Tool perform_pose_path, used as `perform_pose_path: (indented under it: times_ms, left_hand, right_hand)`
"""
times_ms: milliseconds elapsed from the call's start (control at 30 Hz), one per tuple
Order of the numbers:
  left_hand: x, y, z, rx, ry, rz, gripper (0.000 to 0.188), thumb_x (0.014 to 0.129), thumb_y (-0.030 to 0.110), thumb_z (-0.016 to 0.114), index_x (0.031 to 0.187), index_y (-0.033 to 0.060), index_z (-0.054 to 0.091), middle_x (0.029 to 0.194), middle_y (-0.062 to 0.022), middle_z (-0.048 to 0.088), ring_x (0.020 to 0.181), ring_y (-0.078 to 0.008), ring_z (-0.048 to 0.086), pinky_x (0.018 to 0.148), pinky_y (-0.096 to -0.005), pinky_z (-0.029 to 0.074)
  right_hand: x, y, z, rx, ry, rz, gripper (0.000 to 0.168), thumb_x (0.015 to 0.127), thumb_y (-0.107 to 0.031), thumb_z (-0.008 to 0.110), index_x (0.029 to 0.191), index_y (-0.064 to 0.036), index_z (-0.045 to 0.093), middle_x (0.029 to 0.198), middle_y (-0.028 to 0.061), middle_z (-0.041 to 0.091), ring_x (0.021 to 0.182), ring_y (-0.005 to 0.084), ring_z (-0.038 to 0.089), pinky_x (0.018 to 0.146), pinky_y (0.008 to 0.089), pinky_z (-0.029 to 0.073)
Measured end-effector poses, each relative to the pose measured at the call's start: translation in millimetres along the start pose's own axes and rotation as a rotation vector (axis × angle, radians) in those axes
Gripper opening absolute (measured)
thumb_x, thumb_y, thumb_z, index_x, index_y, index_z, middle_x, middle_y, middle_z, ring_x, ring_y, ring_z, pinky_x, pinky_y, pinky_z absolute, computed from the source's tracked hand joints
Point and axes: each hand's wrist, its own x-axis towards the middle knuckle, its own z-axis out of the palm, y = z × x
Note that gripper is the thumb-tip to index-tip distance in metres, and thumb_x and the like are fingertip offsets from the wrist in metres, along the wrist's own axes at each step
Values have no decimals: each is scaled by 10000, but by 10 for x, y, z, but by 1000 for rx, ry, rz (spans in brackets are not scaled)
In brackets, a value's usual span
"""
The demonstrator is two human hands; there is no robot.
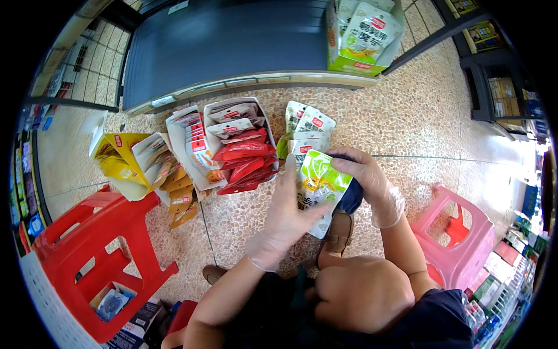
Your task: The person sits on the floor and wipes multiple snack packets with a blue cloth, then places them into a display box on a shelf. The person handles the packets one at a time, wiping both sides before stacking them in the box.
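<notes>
Both my hands wear clear disposable gloves. My right hand (359, 168) grips a green-and-white snack pouch (322, 179) by its upper right corner, and the pouch's printing faces me upside down. A dark blue cloth-like thing (351, 194) shows under that hand; whether I hold it too is unclear. My left hand (290, 211) is at the pouch's left side with its fingers apart, its blurred thumb across the lower part. I cannot tell how firmly it touches. Just beyond stand several similar white-and-green pouches (314, 124) on the speckled floor.
Left of them are open boxes: one of red packets (246, 150), one of white-and-orange packets (196, 144), one of brown packets (176, 192) and a yellow box (124, 161). A dark shelf (231, 43) bears a green pouch box (355, 65). Red (104, 244) and pink (462, 235) plastic stools flank me.
</notes>
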Motion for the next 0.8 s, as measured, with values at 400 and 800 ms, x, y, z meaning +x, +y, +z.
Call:
perform_pose_path:
  times_ms: [400, 800]
  left_hand:
    - [217, -170, 151, -937, -291, -654, 450, 887, 15, 671, 1311, 30, 521, 1140, -94, 670, 990, -167, 673, 850, -318, 566]
    - [241, -93, 267, -777, -623, -562, 678, 855, 24, 646, 1469, 58, 362, 1264, -77, 588, 1102, -155, 595, 942, -320, 490]
  right_hand:
    - [-101, -8, -474, 124, 450, -296, 402, 964, -257, 587, 1265, 8, 563, 995, 92, 668, 886, 173, 670, 751, 275, 556]
    - [-66, 443, -24, -909, 257, -741, 532, 896, -181, 553, 1414, -102, 459, 1346, 198, 497, 1243, 414, 461, 1052, 461, 369]
